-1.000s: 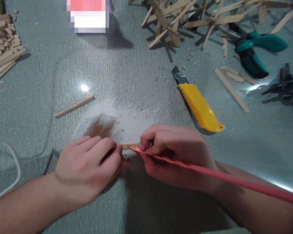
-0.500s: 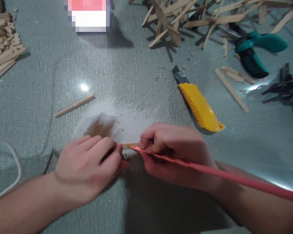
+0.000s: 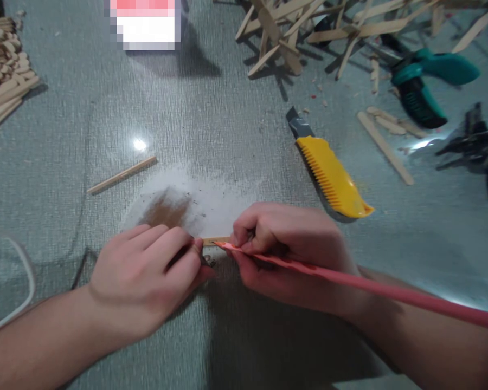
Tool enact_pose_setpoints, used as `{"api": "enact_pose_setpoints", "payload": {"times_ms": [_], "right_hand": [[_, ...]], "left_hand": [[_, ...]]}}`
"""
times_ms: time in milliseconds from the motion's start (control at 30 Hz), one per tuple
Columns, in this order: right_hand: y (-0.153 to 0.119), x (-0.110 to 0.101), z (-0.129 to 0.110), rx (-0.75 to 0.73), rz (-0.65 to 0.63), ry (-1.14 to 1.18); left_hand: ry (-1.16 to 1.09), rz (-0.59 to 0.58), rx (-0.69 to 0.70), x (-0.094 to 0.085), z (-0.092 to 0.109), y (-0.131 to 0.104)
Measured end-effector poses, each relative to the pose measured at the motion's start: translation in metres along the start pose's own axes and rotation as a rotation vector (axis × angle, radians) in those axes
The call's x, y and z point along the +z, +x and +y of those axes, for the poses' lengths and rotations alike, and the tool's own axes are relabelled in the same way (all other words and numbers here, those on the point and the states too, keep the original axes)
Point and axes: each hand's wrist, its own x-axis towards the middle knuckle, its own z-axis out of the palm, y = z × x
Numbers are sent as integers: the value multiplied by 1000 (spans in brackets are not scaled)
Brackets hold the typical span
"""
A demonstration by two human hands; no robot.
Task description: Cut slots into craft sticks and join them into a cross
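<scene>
A short piece of wooden stick [image 3: 216, 241] lies between my two hands at the lower middle. My left hand [image 3: 150, 276] is closed, its thumb and fingers pinching the stick's left end; a small metal thing shows under the fingertips. My right hand [image 3: 288, 249] is closed round a red pencil [image 3: 350, 277], whose tip rests on the stick. The stick's right end runs under the right fingertips. The pencil slants back over the right forearm. Just behind the hands is a white patch with brown dust [image 3: 168, 208] on the table.
A yellow utility knife [image 3: 333, 176] lies right of centre, blade end away. One thin stick [image 3: 122, 175] is at the left. Stick piles [image 3: 4, 70] stand far left, joined sticks [image 3: 276, 32] at the back. Teal-handled pliers [image 3: 418, 81] and dark tools [image 3: 475, 141] lie at the right.
The whole view has shifted very slightly. Both hands, the pencil and the stick keep nearly the same places and the same grip.
</scene>
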Motion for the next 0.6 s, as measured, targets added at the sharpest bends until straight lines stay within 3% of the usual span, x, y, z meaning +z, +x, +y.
{"api": "enact_pose_setpoints", "payload": {"times_ms": [600], "right_hand": [[1,-1,-1,8,-3,-14]], "left_hand": [[12,-2,-1,1,0,-1]]}}
